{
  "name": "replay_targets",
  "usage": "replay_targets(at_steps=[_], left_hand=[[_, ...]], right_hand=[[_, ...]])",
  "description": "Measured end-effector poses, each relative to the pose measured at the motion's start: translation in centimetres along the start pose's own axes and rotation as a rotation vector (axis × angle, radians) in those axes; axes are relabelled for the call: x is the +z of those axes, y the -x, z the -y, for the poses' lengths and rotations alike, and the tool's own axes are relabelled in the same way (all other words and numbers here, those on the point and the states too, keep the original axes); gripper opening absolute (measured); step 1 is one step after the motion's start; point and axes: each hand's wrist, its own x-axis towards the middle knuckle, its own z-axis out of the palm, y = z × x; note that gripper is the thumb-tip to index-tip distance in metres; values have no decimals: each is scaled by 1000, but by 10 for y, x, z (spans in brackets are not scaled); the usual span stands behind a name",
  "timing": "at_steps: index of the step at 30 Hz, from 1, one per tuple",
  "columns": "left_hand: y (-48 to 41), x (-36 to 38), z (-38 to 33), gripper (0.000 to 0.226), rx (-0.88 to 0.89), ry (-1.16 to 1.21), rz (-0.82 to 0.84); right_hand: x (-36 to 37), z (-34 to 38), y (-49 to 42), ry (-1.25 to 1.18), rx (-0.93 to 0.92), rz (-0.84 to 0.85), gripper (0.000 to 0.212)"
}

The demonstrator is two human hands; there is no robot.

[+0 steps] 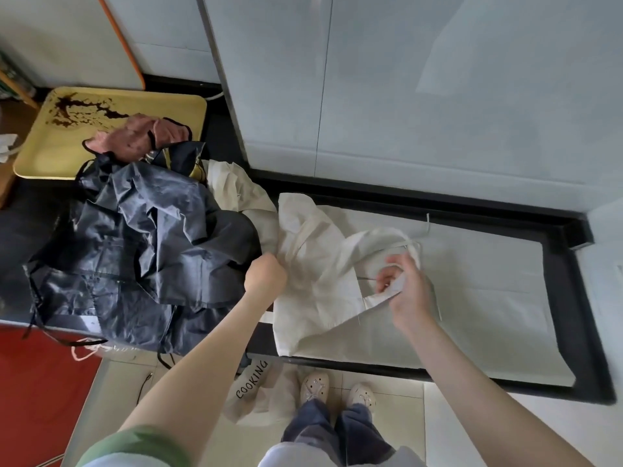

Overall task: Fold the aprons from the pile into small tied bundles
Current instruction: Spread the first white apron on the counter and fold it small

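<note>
Black worktop [569,298] fills mid-frame; at its centre lies our cream apron [313,274]. Our left hand [264,276] bunches its left edge in a fist; our right hand [404,291] pinches a folded corner. Soft, light cloth, apt to slump, we judge: hems and straps give the surest hold. At left sits the dark apron pile [135,237].

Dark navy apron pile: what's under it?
Beneath the dark navy apron pile, cream fabric pokes out at right, black counter at left; anything else is covered.
</note>
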Motion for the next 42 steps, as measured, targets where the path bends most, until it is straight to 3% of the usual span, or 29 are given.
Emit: replay_targets(at_steps=[4,7,10,13,16,19,22,27,30,34,38,42], left_hand=[[6,5,-6,34,-8,-94,-43],[12,9,-13,38,46,-44,-171],[21,20,-16,34,207,-83,-287],[27,29,-19,53,180,-91,-226],[24,30,-24,56,4,42,-154],[19,30,-35,49,27,271,3],[26,37,-42,54,210,292,185],[23,47,-34,69,246,448,402],[21,40,-34,63,158,557,302],[9,26,-31,43,3,610,196],[5,17,-28,30,153,580,201],[9,17,-24,35,326,547,164]], right_hand=[[-36,10,-14,-188,97,-216,26],[-56,8,-18,-101,92,-273,10],[-74,0,-24,-11,77,-364,2],[-91,-13,-30,216,64,-524,23],[-99,-18,-28,639,-14,-587,68],[-86,-6,-23,997,-238,-449,76],[-62,2,-23,1096,-460,-197,81],[-13,9,-31,1337,-544,257,100],[23,19,-35,1372,-596,381,97],[71,33,-36,1309,-545,513,72],[116,36,-47,1341,-520,578,62],[138,49,-57,1417,-434,514,42]])
